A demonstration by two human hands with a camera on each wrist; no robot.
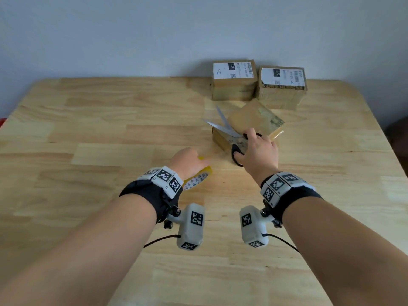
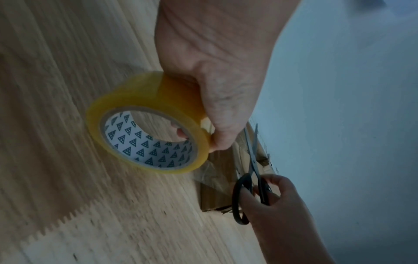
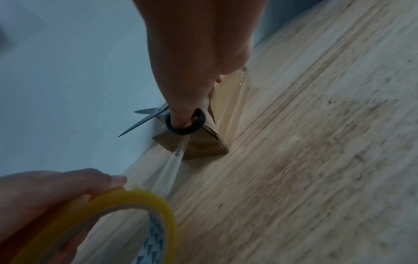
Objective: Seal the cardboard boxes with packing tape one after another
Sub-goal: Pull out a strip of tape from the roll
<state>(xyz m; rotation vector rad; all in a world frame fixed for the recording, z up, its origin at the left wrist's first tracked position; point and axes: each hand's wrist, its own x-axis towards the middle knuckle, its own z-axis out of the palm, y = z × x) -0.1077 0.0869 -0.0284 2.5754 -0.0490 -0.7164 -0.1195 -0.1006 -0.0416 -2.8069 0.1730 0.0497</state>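
My left hand (image 1: 189,161) grips a roll of clear yellowish packing tape (image 1: 197,178) (image 2: 144,135) just above the table, thumb on its outer face. A strip of tape (image 3: 174,164) stretches from the roll to a small cardboard box (image 1: 254,122) (image 3: 203,144) lying askew in the middle right. My right hand (image 1: 258,151) holds black-handled scissors (image 1: 229,129) (image 2: 251,171) (image 3: 181,123), fingers through the loops, blades spread wide over the box's near-left corner.
Two more cardboard boxes with white shipping labels stand side by side at the back against the wall, one on the left (image 1: 234,81) and one on the right (image 1: 281,87). The wooden table (image 1: 99,129) stretches wide to the left and front.
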